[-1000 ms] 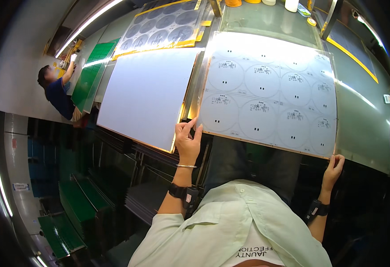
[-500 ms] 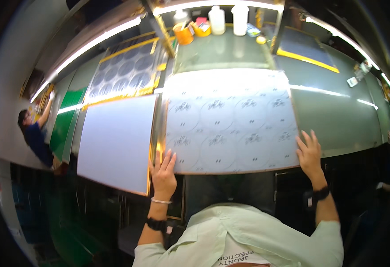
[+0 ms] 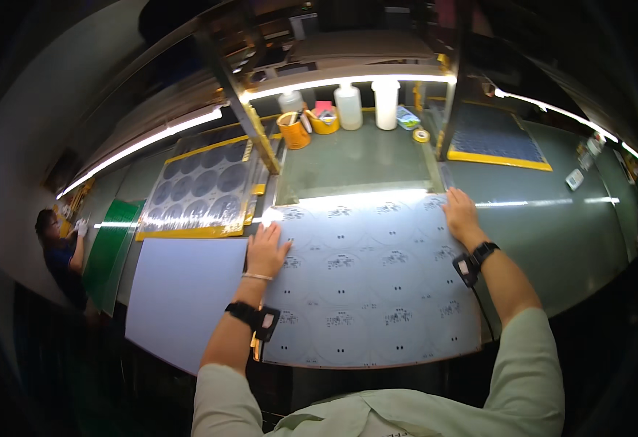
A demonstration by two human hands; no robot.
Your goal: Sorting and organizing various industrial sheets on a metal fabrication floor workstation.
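Note:
A large pale sheet (image 3: 363, 291) printed with rows of circles and small dark marks lies flat before me on the table. My left hand (image 3: 266, 253) rests on its left edge toward the far corner, fingers spread. On the opposite side, my right hand (image 3: 462, 215) lies at the far right corner, its fingers stretched out along the edge. Both forearms reach over the sheet's sides, each with a black band and small device at the wrist. Left of the printed sheet, a plain whitish panel (image 3: 184, 298) lies close beside it.
Behind stand an orange container (image 3: 293, 131), a white bottle (image 3: 348, 107), a white jug (image 3: 385, 105) and a yellow tape roll (image 3: 421, 136). Yellow-edged films with dark circles (image 3: 201, 186) and a dark yellow-edged panel (image 3: 497, 135) flank metal posts. Far left, a person (image 3: 60, 251) stands by green sheets (image 3: 111, 251).
My hands have moved from the sheet's near part to its far part, left along the left edge, right to the far corner. The view has tilted upward. The other person's raised arm has lowered.

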